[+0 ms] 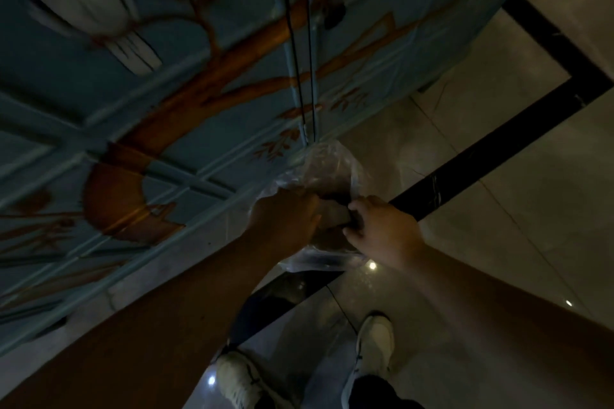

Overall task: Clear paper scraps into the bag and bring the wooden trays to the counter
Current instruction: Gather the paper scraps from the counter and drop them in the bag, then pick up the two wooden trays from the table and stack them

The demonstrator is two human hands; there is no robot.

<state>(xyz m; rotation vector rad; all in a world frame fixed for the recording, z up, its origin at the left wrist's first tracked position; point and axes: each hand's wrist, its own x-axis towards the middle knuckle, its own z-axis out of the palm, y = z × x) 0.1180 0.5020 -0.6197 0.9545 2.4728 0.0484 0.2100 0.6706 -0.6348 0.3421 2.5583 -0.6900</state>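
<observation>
Head view: left hand (285,221) and right hand (382,229) grip clear bag (327,163).

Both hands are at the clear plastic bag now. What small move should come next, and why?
Probably push the brownish scrap down into the clear plastic bag. The left hand and right hand both grip at its mouth, and the scrap sits between them, seemingly not fully inside yet. No wooden trays are in view.

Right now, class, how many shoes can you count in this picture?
2. The left shoe stands on the glossy floor at the bottom centre; the right shoe is beside it, slightly further forward. None appear hidden.
</observation>
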